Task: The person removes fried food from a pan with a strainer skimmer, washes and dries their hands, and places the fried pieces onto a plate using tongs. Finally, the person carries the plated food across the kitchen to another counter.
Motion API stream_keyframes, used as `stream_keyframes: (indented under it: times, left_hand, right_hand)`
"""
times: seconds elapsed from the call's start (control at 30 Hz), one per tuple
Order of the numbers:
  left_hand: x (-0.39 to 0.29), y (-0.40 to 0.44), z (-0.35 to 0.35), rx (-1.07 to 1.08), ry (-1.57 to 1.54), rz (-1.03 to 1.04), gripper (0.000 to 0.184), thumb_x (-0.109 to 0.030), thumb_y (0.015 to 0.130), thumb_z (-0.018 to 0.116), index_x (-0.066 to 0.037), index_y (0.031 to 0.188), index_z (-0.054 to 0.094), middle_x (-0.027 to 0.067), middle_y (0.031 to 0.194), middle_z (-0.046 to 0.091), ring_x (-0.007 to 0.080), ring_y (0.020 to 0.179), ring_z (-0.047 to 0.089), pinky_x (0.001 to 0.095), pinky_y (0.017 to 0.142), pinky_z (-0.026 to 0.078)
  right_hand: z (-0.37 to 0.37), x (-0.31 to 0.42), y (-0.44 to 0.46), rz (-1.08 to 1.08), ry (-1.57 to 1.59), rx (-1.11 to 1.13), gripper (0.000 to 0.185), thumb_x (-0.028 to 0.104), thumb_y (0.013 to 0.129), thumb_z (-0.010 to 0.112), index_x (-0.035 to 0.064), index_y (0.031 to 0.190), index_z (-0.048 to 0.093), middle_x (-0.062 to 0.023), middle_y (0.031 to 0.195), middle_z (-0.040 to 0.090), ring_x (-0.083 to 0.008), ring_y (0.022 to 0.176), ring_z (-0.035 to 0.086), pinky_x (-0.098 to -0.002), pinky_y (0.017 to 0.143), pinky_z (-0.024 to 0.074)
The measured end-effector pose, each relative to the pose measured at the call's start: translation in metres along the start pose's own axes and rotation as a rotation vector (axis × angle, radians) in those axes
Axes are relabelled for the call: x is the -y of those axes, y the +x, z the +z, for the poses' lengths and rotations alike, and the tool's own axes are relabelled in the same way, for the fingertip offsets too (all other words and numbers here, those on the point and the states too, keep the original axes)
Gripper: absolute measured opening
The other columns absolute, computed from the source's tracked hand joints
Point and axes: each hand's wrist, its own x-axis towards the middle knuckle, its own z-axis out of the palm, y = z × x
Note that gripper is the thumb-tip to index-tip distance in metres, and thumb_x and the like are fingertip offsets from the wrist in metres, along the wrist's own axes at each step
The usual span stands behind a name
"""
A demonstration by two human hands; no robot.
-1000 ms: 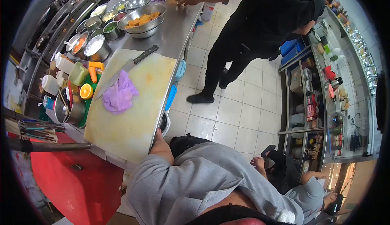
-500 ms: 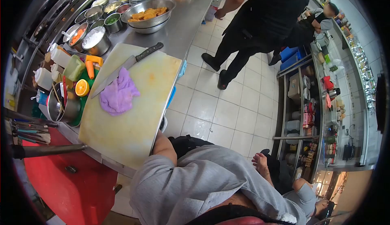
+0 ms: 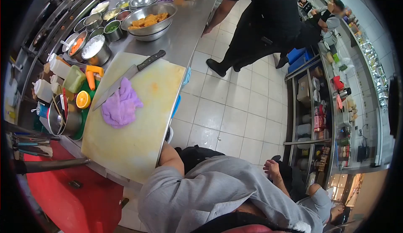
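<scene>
My left forearm reaches down beside the front edge of the cutting board [image 3: 138, 140], and the hand itself is hidden below it. My right hand [image 3: 273, 168] hangs low at my right side, fingers apart, with nothing seen in it. On the board lies a crumpled purple cloth [image 3: 121, 106], partly over the blade of a chef's knife [image 3: 145, 65] with a black handle. Neither hand touches the cloth or knife.
Left of the board stand a halved orange [image 3: 83, 100], a carrot [image 3: 90, 80] and a pot of utensils [image 3: 69, 119]. Metal tubs and a bowl of orange-brown food [image 3: 163, 10] sit beyond. A person in black [image 3: 264, 18] stands ahead; another person [image 3: 315, 203] is at lower right.
The person in black has shifted left, legs now closer together, and that person's hand is now by the counter edge. My view has shifted slightly. The cloth and knife stay on the board.
</scene>
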Motion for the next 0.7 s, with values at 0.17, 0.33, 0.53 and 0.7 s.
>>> stream_keyframes:
  times: [0.17, 0.33, 0.53, 0.7]
  left_hand:
    - [-0.004, -0.001, 0.0, 0.004, -0.037, 0.019, 0.02, -0.019, 0.08, 0.051, -0.003, 0.092, 0.052, 0.0106, 0.084, 0.054, 0.0231, 0.077, 0.056, 0.0335, 0.069, 0.046]
    - [-0.016, -0.011, -0.008, 0.016, -0.084, 0.063, 0.018, -0.017, 0.079, 0.051, -0.002, 0.088, 0.053, 0.0105, 0.081, 0.055, 0.0227, 0.075, 0.056, 0.033, 0.068, 0.046]
    - [-0.029, -0.052, -0.023, 0.074, -0.152, 0.155, 0.015, -0.015, 0.079, 0.052, -0.001, 0.084, 0.055, 0.0104, 0.077, 0.056, 0.0223, 0.073, 0.057, 0.0324, 0.066, 0.047]
    - [-0.038, -0.126, -0.024, 0.22, -0.172, 0.199, 0.013, -0.013, 0.078, 0.052, 0.0, 0.08, 0.056, 0.0103, 0.073, 0.057, 0.0219, 0.071, 0.058, 0.0319, 0.064, 0.047]
  right_hand:
    - [-0.005, -0.008, 0.006, 0.005, 0.017, 0.03, 0.032, 0.02, 0.081, 0.053, 0.0045, 0.109, 0.051, -0.0073, 0.086, 0.058, -0.017, 0.066, 0.059, -0.0316, 0.055, 0.0468]
    - [0.001, -0.003, 0.013, 0.011, -0.019, 0.06, 0.031, 0.02, 0.081, 0.052, 0.0051, 0.108, 0.051, -0.0075, 0.086, 0.058, -0.0175, 0.067, 0.059, -0.0318, 0.056, 0.0468]
    - [0.015, 0.007, 0.036, -0.016, -0.022, 0.15, 0.033, 0.021, 0.081, 0.054, 0.0053, 0.11, 0.05, -0.0081, 0.09, 0.058, -0.0197, 0.07, 0.06, -0.0334, 0.058, 0.0468]
    - [0.033, 0.02, 0.048, -0.008, 0.01, 0.237, 0.033, 0.022, 0.082, 0.054, 0.006, 0.111, 0.049, -0.0088, 0.092, 0.057, -0.023, 0.074, 0.06, -0.0371, 0.062, 0.0465]
